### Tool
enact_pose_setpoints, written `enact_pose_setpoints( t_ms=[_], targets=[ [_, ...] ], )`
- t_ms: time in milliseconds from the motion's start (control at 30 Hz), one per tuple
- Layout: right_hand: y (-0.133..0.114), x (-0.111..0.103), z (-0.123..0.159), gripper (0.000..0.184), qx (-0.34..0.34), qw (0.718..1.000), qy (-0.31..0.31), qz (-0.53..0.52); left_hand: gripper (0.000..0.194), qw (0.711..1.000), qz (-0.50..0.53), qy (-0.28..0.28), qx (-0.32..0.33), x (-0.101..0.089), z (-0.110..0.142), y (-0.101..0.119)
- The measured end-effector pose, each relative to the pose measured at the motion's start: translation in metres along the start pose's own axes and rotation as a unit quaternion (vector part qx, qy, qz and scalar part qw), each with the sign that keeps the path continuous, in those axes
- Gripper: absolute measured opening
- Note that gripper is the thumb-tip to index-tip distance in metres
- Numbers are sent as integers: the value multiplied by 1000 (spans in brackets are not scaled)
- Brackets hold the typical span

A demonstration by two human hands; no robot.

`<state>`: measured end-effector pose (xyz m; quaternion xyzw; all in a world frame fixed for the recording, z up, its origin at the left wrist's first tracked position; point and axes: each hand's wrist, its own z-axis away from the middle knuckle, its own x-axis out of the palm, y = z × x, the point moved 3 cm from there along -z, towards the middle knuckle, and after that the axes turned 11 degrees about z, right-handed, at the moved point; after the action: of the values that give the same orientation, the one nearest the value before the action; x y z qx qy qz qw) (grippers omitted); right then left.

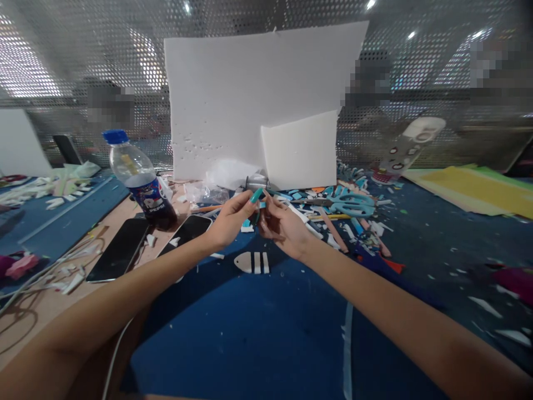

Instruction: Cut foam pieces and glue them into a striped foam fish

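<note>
Both of my hands meet over the dark blue work surface (pixel 245 328), fingertips close together. My left hand (pixel 233 216) is closed in a pinch beside a small light blue piece (pixel 262 204). A pointed teal shape shows at its fingertips; I cannot tell whether it is a nail or a separate piece. My right hand (pixel 287 225) has its fingers curled and pressed on the same light blue piece, which they partly hide. Just below the hands, white cut pieces (pixel 252 262) lie flat in a row, a rounded one with a small hole at the left and narrow strips beside it.
A Pepsi bottle (pixel 147 191) stands at left near a black phone (pixel 120 250) and another dark phone (pixel 187 232). Light blue scissors (pixel 352 203) lie among scraps at right. White boards (pixel 233 83) stand behind. Coloured sheets (pixel 478 189) and a patterned tumbler (pixel 406 150) are far right.
</note>
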<state>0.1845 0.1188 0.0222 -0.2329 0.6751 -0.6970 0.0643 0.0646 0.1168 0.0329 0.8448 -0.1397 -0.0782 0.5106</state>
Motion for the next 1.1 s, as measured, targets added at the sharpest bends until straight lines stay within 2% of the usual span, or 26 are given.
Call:
enact_pose_setpoints(
  t_ms=[333,500,600,700,800,933,1100],
  targets=[
    [-9,8,7,26,32,997,-66,-28,31,1000,30,-2,-2,-6,-3,-4],
    [-11,6,7,43,28,996,-78,-8,26,1000,20,-6,-9,-11,-5,-4],
    [-4,3,3,46,39,996,-76,27,25,1000,21,-12,-20,-9,-4,-2],
    [5,0,-1,45,41,995,-51,79,29,999,21,-9,-35,-6,-4,2],
    [8,-5,-3,46,14,991,3,135,32,999,9,-3,-49,-6,-5,4],
    [3,-4,0,60,-25,982,34,186,32,998,-8,-17,-62,-7,-7,2],
    [-5,0,5,54,-56,971,71,221,30,996,-12,-35,-75,-3,-6,-3]
  ],
)
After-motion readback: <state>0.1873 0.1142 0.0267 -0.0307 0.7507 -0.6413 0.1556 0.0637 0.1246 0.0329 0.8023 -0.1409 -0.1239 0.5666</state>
